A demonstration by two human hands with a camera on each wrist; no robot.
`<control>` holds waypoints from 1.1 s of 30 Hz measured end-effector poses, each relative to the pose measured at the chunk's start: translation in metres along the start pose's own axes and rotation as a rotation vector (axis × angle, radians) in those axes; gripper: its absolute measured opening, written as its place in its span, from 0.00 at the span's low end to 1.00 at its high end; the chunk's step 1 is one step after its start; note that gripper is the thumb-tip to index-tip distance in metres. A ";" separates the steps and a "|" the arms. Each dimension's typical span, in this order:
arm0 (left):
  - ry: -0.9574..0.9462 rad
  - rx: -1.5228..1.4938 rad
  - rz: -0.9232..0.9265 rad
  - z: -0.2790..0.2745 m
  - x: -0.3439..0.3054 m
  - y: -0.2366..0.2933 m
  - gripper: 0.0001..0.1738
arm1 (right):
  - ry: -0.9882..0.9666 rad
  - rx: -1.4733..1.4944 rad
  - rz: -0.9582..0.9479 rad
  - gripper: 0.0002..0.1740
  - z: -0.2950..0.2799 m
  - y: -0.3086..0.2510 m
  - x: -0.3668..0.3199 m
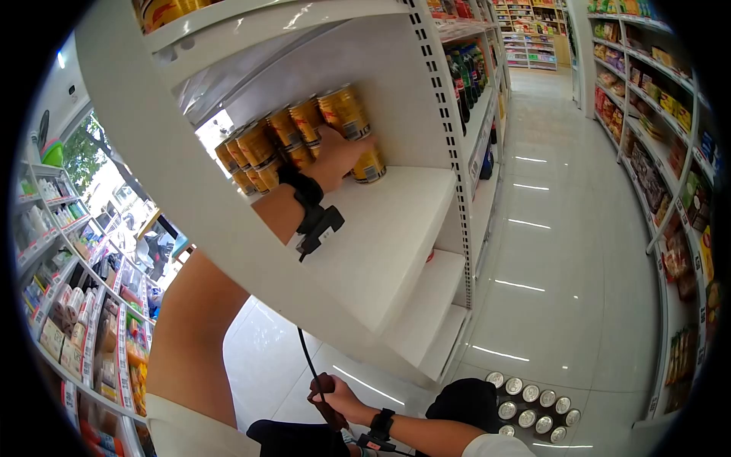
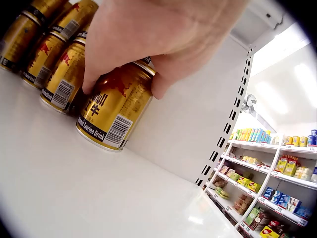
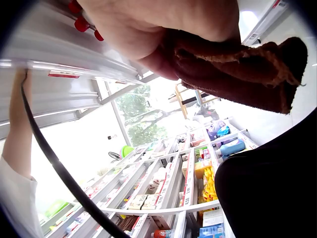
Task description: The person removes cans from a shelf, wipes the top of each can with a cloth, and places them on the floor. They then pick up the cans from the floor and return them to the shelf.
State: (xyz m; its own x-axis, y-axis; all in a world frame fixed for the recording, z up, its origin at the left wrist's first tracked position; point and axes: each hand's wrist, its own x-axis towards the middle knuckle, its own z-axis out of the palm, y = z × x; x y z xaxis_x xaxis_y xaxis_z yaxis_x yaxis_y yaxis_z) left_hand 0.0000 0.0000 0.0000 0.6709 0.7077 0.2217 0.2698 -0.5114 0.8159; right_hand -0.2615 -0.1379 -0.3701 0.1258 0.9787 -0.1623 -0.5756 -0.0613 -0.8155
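My left hand (image 1: 335, 158) (image 2: 148, 39) reaches onto a white shelf (image 1: 381, 228) and grips a gold drink can (image 1: 369, 165) (image 2: 116, 105), thumb and fingers around its upper part. The can's base is at the shelf surface, beside a stacked group of matching cans (image 1: 259, 145) (image 2: 62, 77). Low in the head view, my right hand (image 1: 349, 404) (image 3: 158, 29) holds a brown, frayed-edged cloth (image 1: 327, 404) (image 3: 237, 74) with its fingers curled round it.
Several cans with silver tops (image 1: 527, 417) stand on the floor near my dark-clothed knee (image 1: 464, 404). The shelf's white upright (image 1: 228, 244) crosses before my left arm. A black cable (image 1: 306, 354) (image 3: 59, 168) hangs nearby. Stocked shelves (image 1: 662, 167) line the aisle's right side.
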 end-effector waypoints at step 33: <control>-0.117 -0.738 -0.218 -0.138 -0.146 0.005 0.22 | -0.026 0.012 -0.099 0.21 0.010 -0.021 -0.016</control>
State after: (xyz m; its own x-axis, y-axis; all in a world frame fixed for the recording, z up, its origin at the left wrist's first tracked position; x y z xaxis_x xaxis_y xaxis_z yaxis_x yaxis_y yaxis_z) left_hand -0.1919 -0.0388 0.0451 0.7350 0.6780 -0.0091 -0.0979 0.1193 0.9880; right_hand -0.2589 -0.1505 -0.3448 0.1612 0.9847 -0.0669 -0.5714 0.0378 -0.8198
